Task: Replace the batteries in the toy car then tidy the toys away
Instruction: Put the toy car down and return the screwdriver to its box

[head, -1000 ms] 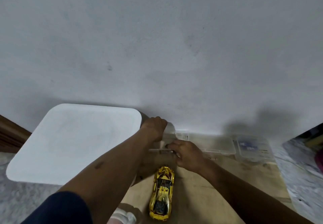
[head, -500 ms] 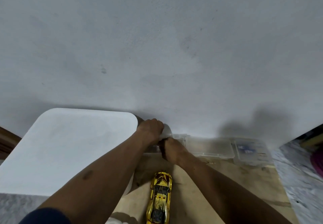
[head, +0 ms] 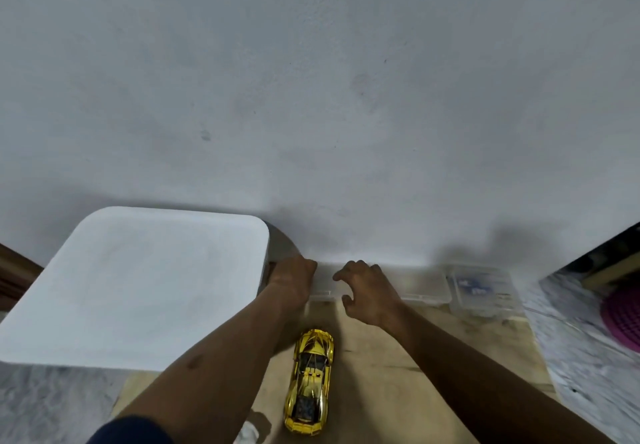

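A shiny gold toy car (head: 310,381) lies on a wooden board (head: 398,357), nose pointing away from me, just below both hands. Against the wall lies a flat clear plastic box (head: 422,284) with its lid down. My left hand (head: 294,275) grips the box's left end; its fingertips are hidden behind the hand. My right hand (head: 363,287) is over the box's lid with fingers spread and loosely curled, holding nothing. Whether its fingertips touch the lid I cannot tell.
A big white bin lid (head: 138,287) fills the left side, close to my left forearm. A second clear box (head: 481,291) with blue contents stands right of the first. Beyond the board lies grey marbled floor, with a purple object (head: 623,315) at the right edge. A white wall rises behind.
My right hand has left the box's front edge beside my left hand, moved right and opened its fingers over the lid. My left hand stays at the box's left end.
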